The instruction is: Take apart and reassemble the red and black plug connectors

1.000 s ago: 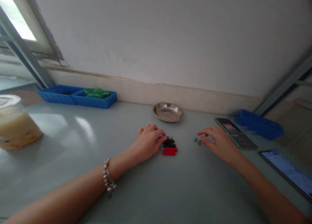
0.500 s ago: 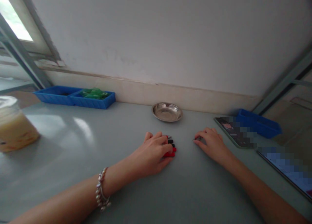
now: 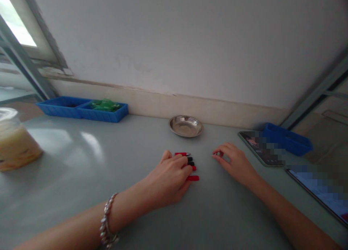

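Observation:
My left hand [image 3: 172,175] lies over a row of red and black pens on the table, its fingers curled on them and hiding their left parts. At the top of the row a red pen [image 3: 180,154] shows a silver tip. Black ends [image 3: 190,163] and a red end [image 3: 193,178] stick out to the right of the fingers. To the right, my right hand [image 3: 231,159] pinches a tiny dark and silvery piece [image 3: 216,154] between thumb and forefinger, too small to name. A shallow metal dish [image 3: 186,126] sits behind both hands.
At the back left stands a blue divided tray [image 3: 104,116] with green pieces. A lidded plastic cup [image 3: 17,144] is at the far left. On the right lie a phone [image 3: 259,148], a second screen [image 3: 320,195] and a blue tray [image 3: 288,139] near the metal frame.
My left hand has shifted slightly left and down, showing more of the top red pen, and the lowest red end has moved down and right. My right hand has moved slightly left.

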`<state>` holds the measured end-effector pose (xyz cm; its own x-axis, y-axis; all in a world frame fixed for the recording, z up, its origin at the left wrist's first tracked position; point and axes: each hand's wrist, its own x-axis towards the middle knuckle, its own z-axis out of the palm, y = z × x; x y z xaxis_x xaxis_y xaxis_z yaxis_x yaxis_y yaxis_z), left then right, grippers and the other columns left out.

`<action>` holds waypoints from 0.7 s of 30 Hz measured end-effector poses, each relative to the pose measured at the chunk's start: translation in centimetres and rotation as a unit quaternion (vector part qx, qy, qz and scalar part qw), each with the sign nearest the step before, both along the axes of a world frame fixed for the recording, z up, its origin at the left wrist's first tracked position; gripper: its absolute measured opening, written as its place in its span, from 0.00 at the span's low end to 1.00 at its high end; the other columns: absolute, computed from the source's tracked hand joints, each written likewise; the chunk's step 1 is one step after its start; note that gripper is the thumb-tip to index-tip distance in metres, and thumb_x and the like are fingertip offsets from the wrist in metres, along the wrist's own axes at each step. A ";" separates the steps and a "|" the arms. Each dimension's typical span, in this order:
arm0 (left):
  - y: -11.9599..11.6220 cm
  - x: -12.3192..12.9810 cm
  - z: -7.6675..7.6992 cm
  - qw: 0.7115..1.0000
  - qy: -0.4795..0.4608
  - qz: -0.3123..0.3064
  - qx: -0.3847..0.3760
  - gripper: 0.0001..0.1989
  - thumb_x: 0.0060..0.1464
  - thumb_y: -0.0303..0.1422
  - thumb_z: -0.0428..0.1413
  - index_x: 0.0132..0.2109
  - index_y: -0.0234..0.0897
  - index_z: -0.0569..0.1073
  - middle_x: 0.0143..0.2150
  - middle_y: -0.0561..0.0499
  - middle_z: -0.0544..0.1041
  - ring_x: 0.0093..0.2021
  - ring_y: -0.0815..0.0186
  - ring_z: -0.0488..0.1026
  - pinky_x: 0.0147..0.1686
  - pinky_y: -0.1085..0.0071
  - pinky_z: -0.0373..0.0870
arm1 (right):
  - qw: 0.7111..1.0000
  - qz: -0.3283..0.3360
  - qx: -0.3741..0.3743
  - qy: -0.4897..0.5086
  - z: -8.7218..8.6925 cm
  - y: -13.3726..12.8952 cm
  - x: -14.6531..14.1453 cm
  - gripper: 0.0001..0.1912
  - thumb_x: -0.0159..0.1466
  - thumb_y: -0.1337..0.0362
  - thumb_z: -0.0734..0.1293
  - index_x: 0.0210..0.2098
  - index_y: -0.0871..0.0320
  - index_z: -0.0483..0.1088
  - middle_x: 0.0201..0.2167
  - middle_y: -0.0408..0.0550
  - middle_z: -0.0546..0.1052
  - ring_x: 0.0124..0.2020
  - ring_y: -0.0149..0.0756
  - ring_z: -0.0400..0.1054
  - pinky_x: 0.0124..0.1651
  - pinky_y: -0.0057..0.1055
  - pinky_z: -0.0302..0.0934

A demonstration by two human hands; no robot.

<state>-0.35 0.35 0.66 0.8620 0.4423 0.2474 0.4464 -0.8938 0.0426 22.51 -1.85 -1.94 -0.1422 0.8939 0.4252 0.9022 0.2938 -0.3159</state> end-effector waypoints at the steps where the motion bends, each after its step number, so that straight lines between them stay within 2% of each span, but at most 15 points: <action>1: 0.0 0.1 0.1 1.000 -0.012 0.003 0.003 0.05 0.52 0.30 0.48 0.31 0.34 0.68 0.33 0.47 0.71 0.34 0.63 0.68 0.34 0.66 0.56 | 0.998 0.018 -0.029 0.058 0.3 -0.3 -0.5 0.07 0.59 0.63 0.60 0.32 0.57 0.68 0.25 0.45 0.70 0.28 0.33 0.64 0.30 0.31 0.58; 3: 0.1 0.1 0.1 0.999 -0.039 0.015 0.004 0.07 0.55 0.30 0.46 0.34 0.34 0.68 0.32 0.47 0.72 0.33 0.64 0.68 0.34 0.67 0.58 | 0.978 0.052 -0.086 0.185 0.8 -0.9 -1.6 0.07 0.59 0.62 0.60 0.32 0.58 0.67 0.21 0.42 0.70 0.23 0.30 0.64 0.26 0.27 0.59; 5: 0.2 0.2 -0.1 0.998 -0.060 0.024 -0.003 0.08 0.57 0.31 0.44 0.36 0.34 0.67 0.32 0.48 0.72 0.31 0.65 0.69 0.32 0.69 0.61 | 0.950 0.085 -0.122 0.276 0.9 -1.4 -2.6 0.07 0.58 0.61 0.61 0.33 0.57 0.67 0.23 0.43 0.73 0.25 0.30 0.67 0.28 0.27 0.62; 9: 0.3 0.2 -0.6 0.997 -0.068 0.035 -0.027 0.10 0.58 0.31 0.42 0.34 0.33 0.66 0.30 0.48 0.72 0.27 0.66 0.69 0.25 0.73 0.63 | 0.913 0.115 -0.155 0.359 0.7 -1.9 -3.8 0.06 0.57 0.61 0.63 0.31 0.57 0.67 0.25 0.43 0.74 0.28 0.31 0.70 0.31 0.29 0.64; 14: 0.2 0.3 -0.5 0.991 -0.101 0.043 -0.076 0.09 0.57 0.30 0.44 0.36 0.33 0.67 0.31 0.48 0.72 0.27 0.68 0.70 0.25 0.74 0.65 | 0.908 0.126 -0.147 0.371 0.6 -1.9 -4.0 0.04 0.56 0.63 0.64 0.29 0.58 0.66 0.26 0.43 0.73 0.29 0.30 0.69 0.32 0.28 0.64; 21: 0.2 0.3 -1.1 0.981 -0.175 0.030 -0.075 0.07 0.56 0.30 0.47 0.37 0.33 0.69 0.35 0.48 0.71 0.29 0.70 0.69 0.29 0.73 0.68 | 0.923 0.127 -0.110 0.346 0.4 -1.9 -4.0 0.04 0.54 0.65 0.66 0.28 0.57 0.65 0.25 0.43 0.72 0.29 0.31 0.68 0.32 0.29 0.62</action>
